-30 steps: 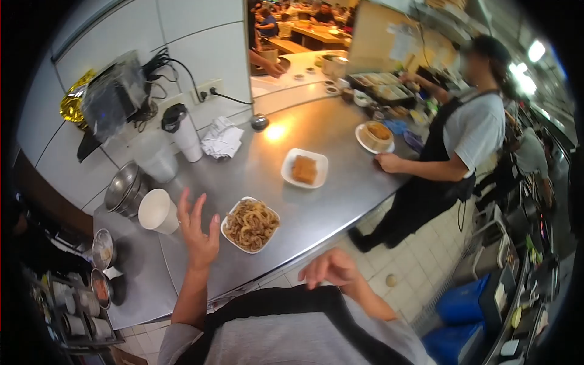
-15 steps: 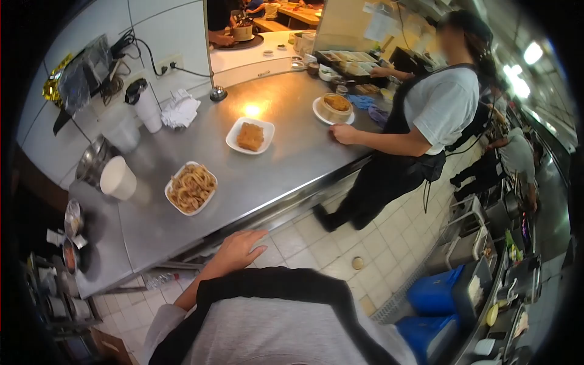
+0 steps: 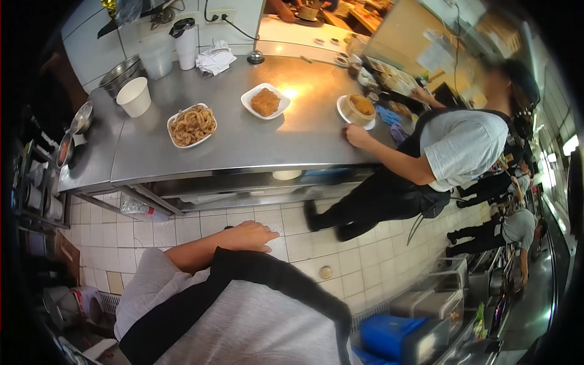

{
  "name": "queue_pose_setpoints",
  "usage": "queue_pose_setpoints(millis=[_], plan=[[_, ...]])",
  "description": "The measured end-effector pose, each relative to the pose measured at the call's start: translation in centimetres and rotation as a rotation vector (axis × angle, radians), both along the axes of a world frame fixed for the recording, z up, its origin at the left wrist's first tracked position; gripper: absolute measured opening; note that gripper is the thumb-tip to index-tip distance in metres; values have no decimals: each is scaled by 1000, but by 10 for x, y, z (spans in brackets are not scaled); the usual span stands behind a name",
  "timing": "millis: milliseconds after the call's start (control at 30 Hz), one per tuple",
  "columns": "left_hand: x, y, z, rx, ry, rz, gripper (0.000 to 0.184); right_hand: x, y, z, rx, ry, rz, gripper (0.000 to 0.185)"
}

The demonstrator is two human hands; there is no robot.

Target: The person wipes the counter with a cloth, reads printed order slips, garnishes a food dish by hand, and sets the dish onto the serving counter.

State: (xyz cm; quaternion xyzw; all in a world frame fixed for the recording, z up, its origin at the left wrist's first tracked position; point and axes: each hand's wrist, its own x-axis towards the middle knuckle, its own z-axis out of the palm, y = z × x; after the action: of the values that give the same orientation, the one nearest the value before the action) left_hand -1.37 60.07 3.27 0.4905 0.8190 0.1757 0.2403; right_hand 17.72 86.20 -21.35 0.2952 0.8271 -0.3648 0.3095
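My left hand (image 3: 248, 236) hangs over the tiled floor in front of my apron, with nothing in it and its fingers loosely stretched. It is apart from the steel counter (image 3: 243, 149). On that counter, a white bowl (image 3: 188, 145) holds fried, ring-like strips. To its right a white dish (image 3: 246, 97) carries a golden fried block (image 3: 266, 101). Farther right, a round steamer (image 3: 360, 106) with orange-brown food sits on a white plate. My right hand is out of view.
A co-worker (image 3: 462, 146) stands at the counter's right end, one hand beside the plate. A paper tub (image 3: 134, 97), metal bowls, a service bell (image 3: 256, 56) and crumpled paper (image 3: 216, 58) line the left and back. Blue bins (image 3: 389, 334) stand at lower right.
My view has turned, so the counter sits higher and the dishes sit higher in the picture. My left hand stays empty. The co-worker keeps a hand beside the plate.
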Motion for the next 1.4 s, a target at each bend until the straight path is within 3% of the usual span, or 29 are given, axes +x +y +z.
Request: queue_pose_setpoints(millis=[167,300,400,467,500,533,600,700,867,933,1000,1067,1167,1400], plan=[[-11,1,7,65,-39,138,45,3,12,-34,179,-103,154,26],[-43,-27,22,453,194,475,43,-31,16,-31,214,245,102,26],[-73,-68,47,640,492,833,43,-92,10,39,198,668,74,22],[-95,-103,57,755,675,1057,42,-138,2,101,105,649,55,20],[-104,-120,60,807,745,1161,41,-163,-3,122,-74,799,13,20],[-113,-136,57,883,726,1294,41,-188,-8,139,-259,942,-32,21],[-130,-165,45,1037,682,1553,40,-239,-19,163,-340,1050,-42,21],[-144,-198,29,938,668,1713,32,-308,-42,206,-347,1078,-6,27],[-178,-163,64,971,409,1295,21,-428,-75,209,-571,835,-88,43],[-217,-147,49,731,532,1073,23,-462,-100,217,-674,730,-201,48],[-255,-119,52,638,487,947,25,-486,-122,230,-604,704,-169,42],[-297,-94,44,510,541,976,27,-501,-129,230,-552,666,-160,38],[-352,-74,37,182,288,1063,39,-517,-127,213,-524,630,-162,34],[-389,-58,18,-63,3,909,25,-504,-119,221,-560,617,-141,33]])
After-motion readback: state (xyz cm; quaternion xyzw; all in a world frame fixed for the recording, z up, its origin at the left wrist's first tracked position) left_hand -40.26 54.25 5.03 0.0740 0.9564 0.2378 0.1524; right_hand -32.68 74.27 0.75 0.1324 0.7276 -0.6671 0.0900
